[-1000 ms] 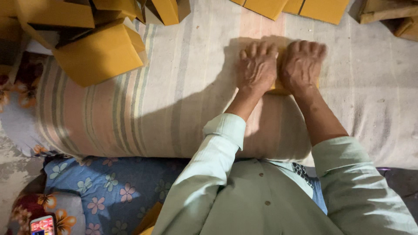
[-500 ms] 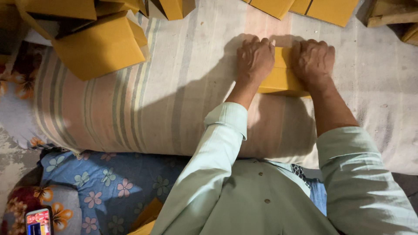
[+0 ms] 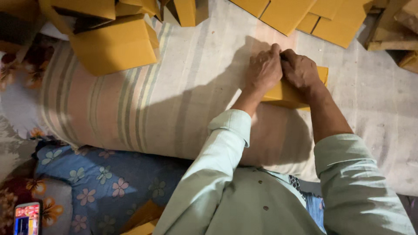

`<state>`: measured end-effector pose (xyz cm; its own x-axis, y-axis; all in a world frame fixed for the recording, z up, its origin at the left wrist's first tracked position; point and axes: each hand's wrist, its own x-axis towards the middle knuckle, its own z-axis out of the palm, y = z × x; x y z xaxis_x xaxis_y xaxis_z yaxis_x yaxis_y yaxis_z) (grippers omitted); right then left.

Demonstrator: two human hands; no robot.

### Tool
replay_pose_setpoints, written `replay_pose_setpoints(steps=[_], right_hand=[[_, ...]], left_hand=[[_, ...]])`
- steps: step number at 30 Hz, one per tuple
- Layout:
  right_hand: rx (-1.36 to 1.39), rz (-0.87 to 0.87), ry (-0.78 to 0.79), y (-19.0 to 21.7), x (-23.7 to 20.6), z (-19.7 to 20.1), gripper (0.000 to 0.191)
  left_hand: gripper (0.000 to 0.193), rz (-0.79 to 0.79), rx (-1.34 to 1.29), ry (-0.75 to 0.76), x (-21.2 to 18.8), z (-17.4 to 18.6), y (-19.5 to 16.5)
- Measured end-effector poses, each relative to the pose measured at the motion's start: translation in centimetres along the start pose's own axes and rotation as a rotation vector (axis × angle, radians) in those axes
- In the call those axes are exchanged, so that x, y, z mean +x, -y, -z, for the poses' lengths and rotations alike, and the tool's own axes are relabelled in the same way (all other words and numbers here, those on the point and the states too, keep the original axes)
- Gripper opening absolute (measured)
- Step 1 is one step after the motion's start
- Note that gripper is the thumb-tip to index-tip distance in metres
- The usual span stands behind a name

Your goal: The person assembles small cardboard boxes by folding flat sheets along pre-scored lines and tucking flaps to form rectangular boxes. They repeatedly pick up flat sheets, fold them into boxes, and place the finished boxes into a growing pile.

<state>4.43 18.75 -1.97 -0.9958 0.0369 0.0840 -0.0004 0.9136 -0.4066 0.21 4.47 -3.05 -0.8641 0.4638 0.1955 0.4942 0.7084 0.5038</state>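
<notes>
A small yellow cardboard box (image 3: 285, 93) lies on a striped bolster cushion (image 3: 143, 100). My left hand (image 3: 264, 69) and my right hand (image 3: 299, 70) press on its top side by side, fingers curled over its far edge and touching each other. The hands hide most of the box; only its near side and right corner show. Pale green sleeves cover both my arms.
A folded yellow box (image 3: 114, 43) rests at the cushion's upper left, with more yellow boxes stacked behind it. Flat yellow cardboard sheets (image 3: 300, 15) lie at the top right. A blue floral cloth (image 3: 100, 178) and a lit phone (image 3: 27, 218) are at the lower left.
My hands have drawn together on the box, from apart at its two sides to touching over its top. The view has shifted slightly.
</notes>
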Motion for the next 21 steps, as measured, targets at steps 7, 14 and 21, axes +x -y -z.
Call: replay_pose_setpoints(steps=[7,14,21], right_hand=[[-0.183,-0.057,0.143,-0.9,1.4,0.3,0.032],[-0.456,-0.014,-0.020,-1.9,-3.1,0.9,0.032],[-0.237,-0.218,-0.343,1.2,-8.8,-0.1,0.058]], left_hand=[[0.032,-0.132,0.088,0.011,0.0,-0.5,0.2],[0.037,-0.127,0.076,0.080,-0.1,1.0,-0.8],[0.050,-0.063,0.157,0.044,-3.3,1.7,-2.8]])
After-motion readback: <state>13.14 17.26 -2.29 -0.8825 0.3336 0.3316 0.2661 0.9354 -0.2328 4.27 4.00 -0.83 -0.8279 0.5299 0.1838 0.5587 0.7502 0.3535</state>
